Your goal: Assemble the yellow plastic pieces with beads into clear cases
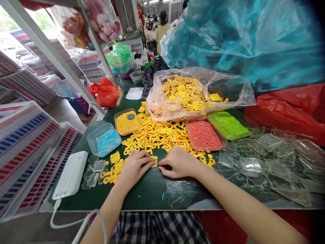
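Note:
A small yellow plastic piece (154, 161) lies at the front of the loose pile, between my two hands. My left hand (137, 165) is closed on its left side, thumb and fingers pinching it. At its right edge my right hand (175, 162) has thumb and forefinger brought together; whether anything tiny sits between those tips is too small to make out. Beyond the hands spreads a pile of yellow plastic pieces (162, 132). Trays of blue beads (108, 140), yellow beads (125, 122), red beads (204, 134) and green beads (228, 123) flank it.
A clear bag (182, 95) of yellow pieces stands behind the pile. Clear plastic cases (269, 159) lie at right, a few more (93, 173) at left. A white power bank (71, 173) with a cable is at the left edge. Large blue bags (241, 40) fill the back right.

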Tool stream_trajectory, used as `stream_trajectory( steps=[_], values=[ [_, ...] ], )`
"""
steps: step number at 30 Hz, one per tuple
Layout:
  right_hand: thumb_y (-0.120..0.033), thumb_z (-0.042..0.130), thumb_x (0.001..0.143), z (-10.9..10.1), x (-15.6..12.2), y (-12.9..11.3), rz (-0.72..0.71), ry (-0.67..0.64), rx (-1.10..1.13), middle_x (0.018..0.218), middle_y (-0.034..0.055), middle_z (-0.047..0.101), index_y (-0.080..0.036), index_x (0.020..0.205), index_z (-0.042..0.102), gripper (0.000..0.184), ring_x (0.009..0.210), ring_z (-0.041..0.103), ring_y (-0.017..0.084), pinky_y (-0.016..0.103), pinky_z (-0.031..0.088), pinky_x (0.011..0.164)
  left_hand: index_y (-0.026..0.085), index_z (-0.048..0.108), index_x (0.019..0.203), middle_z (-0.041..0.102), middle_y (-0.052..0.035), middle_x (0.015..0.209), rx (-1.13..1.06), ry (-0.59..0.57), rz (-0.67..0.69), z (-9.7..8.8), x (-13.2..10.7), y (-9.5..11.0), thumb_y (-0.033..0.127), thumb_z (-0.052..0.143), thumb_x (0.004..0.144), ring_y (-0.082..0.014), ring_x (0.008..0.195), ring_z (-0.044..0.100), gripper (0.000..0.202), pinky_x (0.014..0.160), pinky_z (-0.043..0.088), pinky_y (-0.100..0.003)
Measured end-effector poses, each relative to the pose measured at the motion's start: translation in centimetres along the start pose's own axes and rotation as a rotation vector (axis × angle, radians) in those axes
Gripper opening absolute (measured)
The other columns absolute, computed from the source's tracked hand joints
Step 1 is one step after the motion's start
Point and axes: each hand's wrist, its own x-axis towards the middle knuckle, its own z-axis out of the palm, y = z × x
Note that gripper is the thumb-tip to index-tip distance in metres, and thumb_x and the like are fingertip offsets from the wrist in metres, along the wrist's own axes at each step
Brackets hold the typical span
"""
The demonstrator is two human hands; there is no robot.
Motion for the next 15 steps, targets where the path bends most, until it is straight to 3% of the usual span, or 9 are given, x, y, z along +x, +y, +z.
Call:
stream_trajectory(
  steps=[9, 15],
  values=[
    [-0.028, 0.054, 0.084, -0.09, -0.05, -0.15, 0.009, -0.004, 0.022, 0.061, 0.0027, 0.068, -0.022, 0.081, 0.076, 0.023, 0.052, 0.052, 0.012, 0.028, 0.017, 0.053, 0.031, 0.075, 0.102, 0.066, -0.0038, 0.093, -0.073, -0.006, -0.024, 0.19, -0.40, -0.19, 0.042, 0.054, 0.094, -0.0202, 0.088, 0.057, 0.025, 0.079, 0.045, -0.035],
    [-0.027, 0.054, 0.083, -0.58, 0.01, -0.18, 0.051, -0.007, 0.018, 0.061, 0.0017, 0.068, -0.022, 0.083, 0.076, 0.022, 0.054, 0.054, 0.012, 0.027, 0.021, 0.054, 0.026, 0.073, 0.104, 0.067, -0.0055, 0.099, -0.138, 0.108, -0.106, -0.52, -0.65, -0.24, 0.043, 0.047, 0.096, -0.0215, 0.095, 0.058, 0.031, 0.087, 0.048, -0.037]
  ],
)
